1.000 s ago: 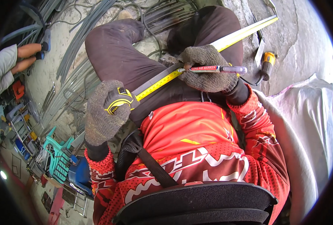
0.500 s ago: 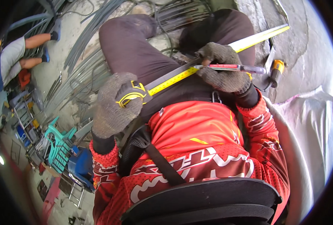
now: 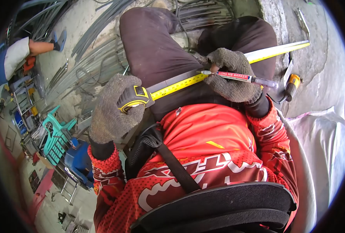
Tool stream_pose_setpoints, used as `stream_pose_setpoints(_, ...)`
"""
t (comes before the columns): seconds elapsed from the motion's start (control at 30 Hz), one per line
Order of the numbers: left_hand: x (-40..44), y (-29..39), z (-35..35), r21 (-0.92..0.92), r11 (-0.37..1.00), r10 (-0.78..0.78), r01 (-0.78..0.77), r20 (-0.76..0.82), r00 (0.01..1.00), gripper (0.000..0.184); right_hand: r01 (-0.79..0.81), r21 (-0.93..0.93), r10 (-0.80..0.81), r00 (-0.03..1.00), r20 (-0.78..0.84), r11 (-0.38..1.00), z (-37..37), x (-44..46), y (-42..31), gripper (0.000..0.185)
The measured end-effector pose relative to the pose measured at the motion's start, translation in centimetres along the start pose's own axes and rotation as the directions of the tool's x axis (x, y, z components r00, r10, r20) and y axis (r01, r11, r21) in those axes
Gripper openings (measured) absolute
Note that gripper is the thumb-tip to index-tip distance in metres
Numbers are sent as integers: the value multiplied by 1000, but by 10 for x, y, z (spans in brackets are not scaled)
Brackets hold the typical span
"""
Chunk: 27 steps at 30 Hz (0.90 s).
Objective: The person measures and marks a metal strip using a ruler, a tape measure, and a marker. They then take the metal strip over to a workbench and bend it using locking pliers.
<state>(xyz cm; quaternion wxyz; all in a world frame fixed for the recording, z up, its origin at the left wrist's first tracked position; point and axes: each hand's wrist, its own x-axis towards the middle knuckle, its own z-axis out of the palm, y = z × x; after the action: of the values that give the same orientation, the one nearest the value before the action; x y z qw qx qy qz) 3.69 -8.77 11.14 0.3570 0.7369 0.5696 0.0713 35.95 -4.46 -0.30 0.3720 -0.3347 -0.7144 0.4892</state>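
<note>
My left hand [image 3: 112, 110], in a grey knit glove, is wrapped around a black and yellow tape measure [image 3: 135, 97]. Its yellow blade [image 3: 180, 86] is pulled out to the right across my lap, alongside a grey metal bar [image 3: 176, 79]. Between the gloved fingers of my right hand [image 3: 238, 89] is a red and white marker [image 3: 234, 76], labelled "LONG NIB MARKER". The nib points left, close over the blade; whether it touches is unclear. Blade and bar pass by that same hand and carry on to the far right, past my knee.
A yellow and black power tool [image 3: 293, 86] lies on the concrete at right, near a silvery sheet [image 3: 320, 136]. Metal bars [image 3: 98, 64] cover the floor ahead. Left are a teal plastic chair [image 3: 58, 136], a blue container [image 3: 79, 161] and another person's leg [image 3: 40, 47].
The view has shifted, so my legs and the bar appear farther right. My hands are slightly farther apart. The marker has turned a little, and its label now reads clearly.
</note>
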Motion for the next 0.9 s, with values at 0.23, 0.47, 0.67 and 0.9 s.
stream_pose_setpoints(0.23,10,-4,7,-88,996,19,-25,-76,997,46,44,41,-42,997,-59,998,-5,-2,10,25)
stream_pose_setpoints(0.47,41,-15,3,-7,988,152,-155,-154,976,51,-24,25,28,983,-184,999,-22,10,19,26)
stream_pose_setpoints(0.67,77,1,23,-69,976,190,-206,-191,963,45,-184,62,193,953,-234,981,-36,0,31,28)
stream_pose_setpoints(0.9,87,0,23,-15,983,175,-181,-190,966,45,-216,178,264,909,-323,960,-40,-10,30,25)
